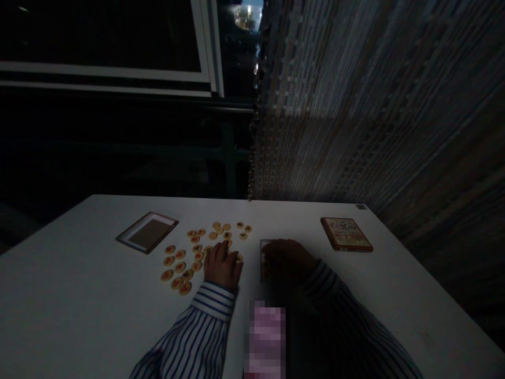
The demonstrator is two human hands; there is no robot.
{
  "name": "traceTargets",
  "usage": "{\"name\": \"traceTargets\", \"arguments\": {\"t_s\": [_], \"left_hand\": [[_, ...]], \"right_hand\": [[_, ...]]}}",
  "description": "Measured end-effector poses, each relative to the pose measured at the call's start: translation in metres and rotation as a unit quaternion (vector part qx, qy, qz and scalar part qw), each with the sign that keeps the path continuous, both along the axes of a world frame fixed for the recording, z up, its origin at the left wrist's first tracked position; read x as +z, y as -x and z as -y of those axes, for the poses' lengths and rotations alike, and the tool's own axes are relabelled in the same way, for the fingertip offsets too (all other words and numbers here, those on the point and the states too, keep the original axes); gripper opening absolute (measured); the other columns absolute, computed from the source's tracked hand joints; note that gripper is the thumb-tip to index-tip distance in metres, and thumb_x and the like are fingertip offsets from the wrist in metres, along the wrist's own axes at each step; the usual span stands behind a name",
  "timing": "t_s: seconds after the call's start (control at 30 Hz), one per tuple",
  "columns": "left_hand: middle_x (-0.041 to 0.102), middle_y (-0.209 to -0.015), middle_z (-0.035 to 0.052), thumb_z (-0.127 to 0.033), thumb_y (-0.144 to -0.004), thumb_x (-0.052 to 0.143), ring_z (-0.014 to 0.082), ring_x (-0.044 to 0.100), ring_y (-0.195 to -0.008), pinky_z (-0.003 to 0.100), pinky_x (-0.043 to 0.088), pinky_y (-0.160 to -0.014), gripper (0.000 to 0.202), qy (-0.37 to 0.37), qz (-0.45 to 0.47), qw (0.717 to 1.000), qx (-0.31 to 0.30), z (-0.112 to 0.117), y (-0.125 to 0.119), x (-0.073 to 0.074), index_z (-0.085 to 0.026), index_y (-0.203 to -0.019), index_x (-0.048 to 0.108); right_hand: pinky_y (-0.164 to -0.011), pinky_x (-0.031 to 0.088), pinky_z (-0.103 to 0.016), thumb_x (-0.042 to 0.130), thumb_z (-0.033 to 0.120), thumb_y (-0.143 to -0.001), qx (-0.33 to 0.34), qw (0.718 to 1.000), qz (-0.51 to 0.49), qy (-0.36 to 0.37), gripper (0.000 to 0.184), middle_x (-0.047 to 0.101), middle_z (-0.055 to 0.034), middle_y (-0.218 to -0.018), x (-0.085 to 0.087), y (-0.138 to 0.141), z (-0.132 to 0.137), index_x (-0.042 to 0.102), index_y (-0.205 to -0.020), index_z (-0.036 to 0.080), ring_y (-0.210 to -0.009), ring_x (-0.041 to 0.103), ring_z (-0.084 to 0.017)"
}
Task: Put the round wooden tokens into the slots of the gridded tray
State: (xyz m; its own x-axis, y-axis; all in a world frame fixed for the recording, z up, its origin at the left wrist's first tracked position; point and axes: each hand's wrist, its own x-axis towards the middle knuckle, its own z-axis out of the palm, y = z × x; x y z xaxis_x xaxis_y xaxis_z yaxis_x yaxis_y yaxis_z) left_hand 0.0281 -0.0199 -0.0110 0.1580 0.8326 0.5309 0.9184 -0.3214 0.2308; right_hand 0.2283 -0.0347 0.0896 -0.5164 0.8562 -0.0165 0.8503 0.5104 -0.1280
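One box [261, 262], right hand [288, 258] over contents [265, 269]

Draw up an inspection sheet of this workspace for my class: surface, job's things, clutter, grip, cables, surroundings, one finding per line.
Surface: white table, dimly lit.
Job's things: round pieces, many with red or dark markings, spread loosely; a shallow container, mostly covered by the right hand.
Clutter: open tray at the left, printed flat box at the right.
Grip: left hand palm down among the pieces; right hand over the container; whether either holds a piece cannot be told.
Cables: nothing seen.
Surroundings: string curtain beyond the table at the right, white frame at the left, darkness below it.
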Motion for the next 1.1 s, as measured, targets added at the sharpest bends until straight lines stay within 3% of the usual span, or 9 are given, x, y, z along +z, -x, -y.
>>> {"name": "traceTargets", "arguments": {"t_s": [0.33, 0.67, 0.83, 1.1], "left_hand": [[0.052, -0.115, 0.0105, -0.029, -0.068, 0.054, 0.031, 0.04, -0.109, 0.051, 0.03, -0.088, 0.022, 0.002, 0.021, 0.999, -0.037, -0.002, 0.0, 0.006, -0.02, -0.086, 0.061], [0.055, -0.109, 0.01, -0.031, -0.075, 0.048, 0.0223, 0.047, -0.103, 0.04, 0.039, -0.087, 0.028, -0.005, 0.103, 0.985, -0.139, 0.004, -0.002, 0.025, -0.016, -0.099, 0.054], [0.06, -0.099, 0.0078, -0.029, -0.075, 0.05, 0.0196, 0.052, -0.095, 0.036, 0.042, -0.083, 0.026, 0.004, 0.177, 0.975, -0.135, 0.014, -0.013, 0.034, -0.017, -0.098, 0.053], [0.062, -0.086, 0.0052, -0.028, -0.073, 0.051, 0.0167, 0.056, -0.079, 0.031, 0.046, -0.073, 0.021, 0.047, 0.222, 0.966, -0.124, 0.022, -0.022, 0.041, -0.017, -0.091, 0.055]], "right_hand": [[-0.076, 0.038, -0.029, 0.039, 0.027, -0.08, -0.011, 1.0, -0.007, 0.014, 0.029, 0.059, -0.0062, -0.099, 0.004, 0.0, 0.001, 0.053, -0.104, 0.022, -0.089, 0.053, -0.017], [-0.073, 0.038, -0.028, 0.038, 0.028, -0.08, -0.005, 1.0, 0.001, -0.009, 0.027, 0.06, -0.0055, -0.095, 0.002, -0.001, -0.002, 0.053, -0.102, 0.022, -0.086, 0.054, -0.016], [-0.072, 0.038, -0.028, 0.038, 0.029, -0.08, -0.016, 1.0, 0.003, -0.013, 0.026, 0.06, -0.0049, -0.094, 0.003, -0.003, -0.001, 0.055, -0.099, 0.022, -0.083, 0.055, -0.016], [-0.068, 0.039, -0.028, 0.038, 0.028, -0.081, -0.022, 0.999, 0.039, -0.008, 0.027, 0.061, -0.0047, -0.092, 0.012, -0.002, 0.0, 0.053, -0.103, 0.024, -0.081, 0.055, -0.017]]}}
